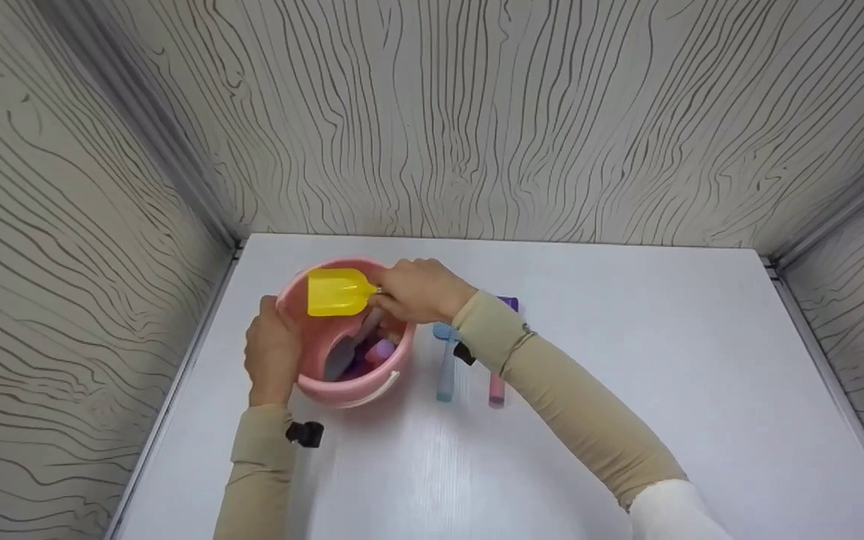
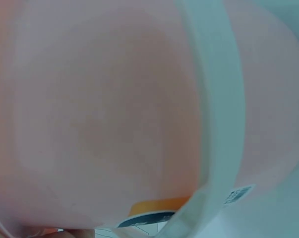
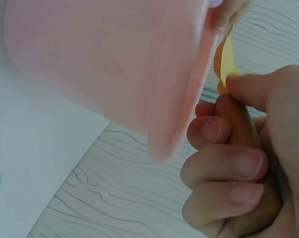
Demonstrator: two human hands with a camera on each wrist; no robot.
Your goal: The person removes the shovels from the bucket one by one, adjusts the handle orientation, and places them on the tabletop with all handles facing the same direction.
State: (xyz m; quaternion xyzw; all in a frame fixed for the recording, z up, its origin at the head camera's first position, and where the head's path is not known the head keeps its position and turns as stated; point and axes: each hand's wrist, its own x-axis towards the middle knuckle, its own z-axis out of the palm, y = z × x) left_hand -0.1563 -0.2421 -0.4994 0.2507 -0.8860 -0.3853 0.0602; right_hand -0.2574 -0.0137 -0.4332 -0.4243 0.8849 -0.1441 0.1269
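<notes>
Pink bucket bears a QR-style sticker, hands clamped: left on its rim, right on a yellow shovel.

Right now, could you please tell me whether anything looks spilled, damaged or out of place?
Nothing stands out: I see no spill or breakage. The left hand holds the pink bucket, and the right hand grips the yellow shovel at its opening. The blue toy is partly hidden, so I cannot judge it fully.

White table: pink bucket at left; light-blue tool, pink handle, purple piece beside.
</notes>
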